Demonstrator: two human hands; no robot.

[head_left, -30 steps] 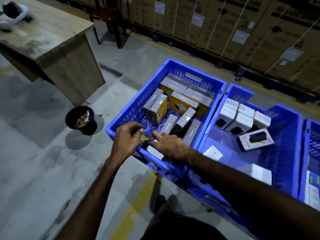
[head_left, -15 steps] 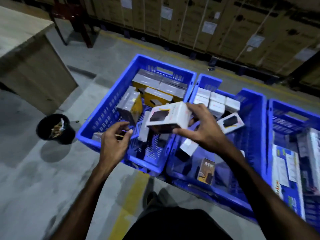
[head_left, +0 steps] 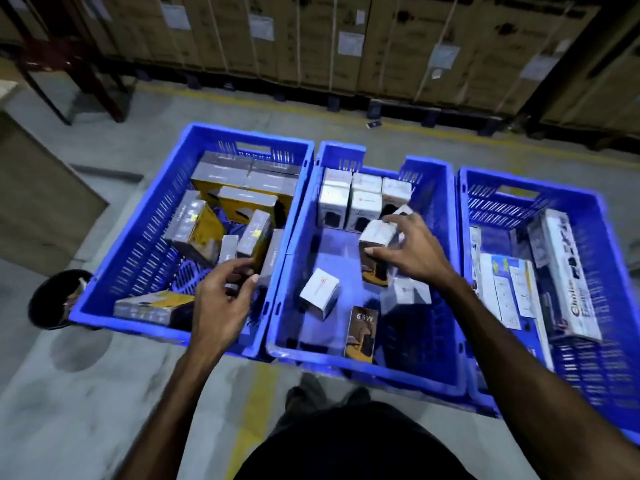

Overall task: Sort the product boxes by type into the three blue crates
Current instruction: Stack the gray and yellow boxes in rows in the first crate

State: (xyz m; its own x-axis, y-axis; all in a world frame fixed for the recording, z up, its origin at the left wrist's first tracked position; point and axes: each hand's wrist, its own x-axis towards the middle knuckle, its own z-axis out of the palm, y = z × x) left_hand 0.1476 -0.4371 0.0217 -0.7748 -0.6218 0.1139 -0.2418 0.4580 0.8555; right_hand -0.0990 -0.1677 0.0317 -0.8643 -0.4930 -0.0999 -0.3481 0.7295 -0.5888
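Right hand [head_left: 412,252] is clenched on a small white box [head_left: 377,237], thumb on the near face, fingers over the top and far side, held upright-ish and tilted over the middle crate [head_left: 367,370]. The box sits above the crate floor, just in front of the neat row of white boxes [head_left: 349,199] at the far wall. Whether it touches the white box under the wrist [head_left: 407,294], can't tell.

Left hand [head_left: 225,292] is over the near right corner of the left crate [head_left: 138,317], fingers curled around something small and dark; what it is, can't tell, blurred. Grey-and-yellow boxes [head_left: 194,226] fill that crate, some stacked flat at the back, some leaning.

Loose in the middle crate: another white box [head_left: 318,297] lying tilted, and a dark box marked 65W [head_left: 360,332] standing against the near wall. That one looks like the wrong type for this crate, likely due for a move.

Right crate [head_left: 588,393] holds long flat packs [head_left: 568,275], well apart from the hands.

Handling guess: the white box is light, stiff cardboard, smooth, maybe a bit slick; one hand is plenty. Best hold is across two opposite faces, as now, not by the flap ends, which could pop open. Contents probably electronics, so set it down, don't drop. Corners crush easily if jammed into the row.
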